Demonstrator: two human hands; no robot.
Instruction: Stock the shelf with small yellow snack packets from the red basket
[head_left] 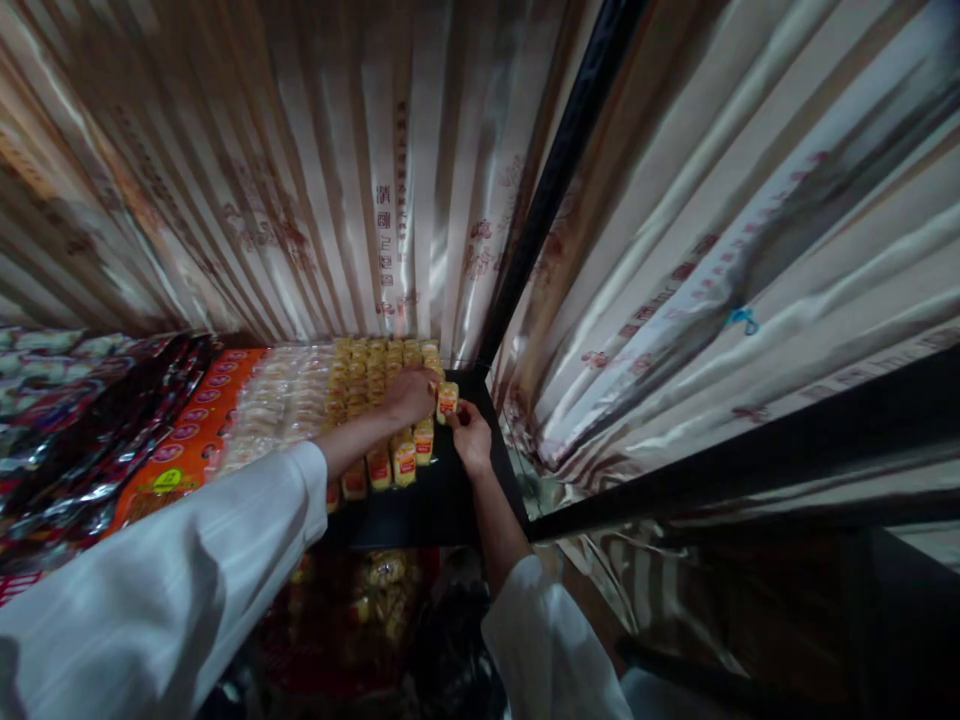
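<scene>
A small yellow snack packet (448, 398) with a red and white label stands upright between my hands, above the right end of the shelf. My right hand (472, 438) pinches its lower right side with thumb and fingers. My left hand (411, 396) is closed, its curled fingertips at the packet's left edge; what they grip is hidden. Beneath and around the left hand, rows of matching yellow packets (380, 466) stand close together on the black shelf (405, 515). The left forearm covers part of these rows.
Left of the yellow rows lie clear-wrapped pale packets (274, 400), an orange package (191, 425) and dark shiny packs (142, 400). Printed plastic sheeting (360, 180) hangs behind. A black post (551, 190) rises at the shelf's corner. More packets (386, 595) sit on a lower level.
</scene>
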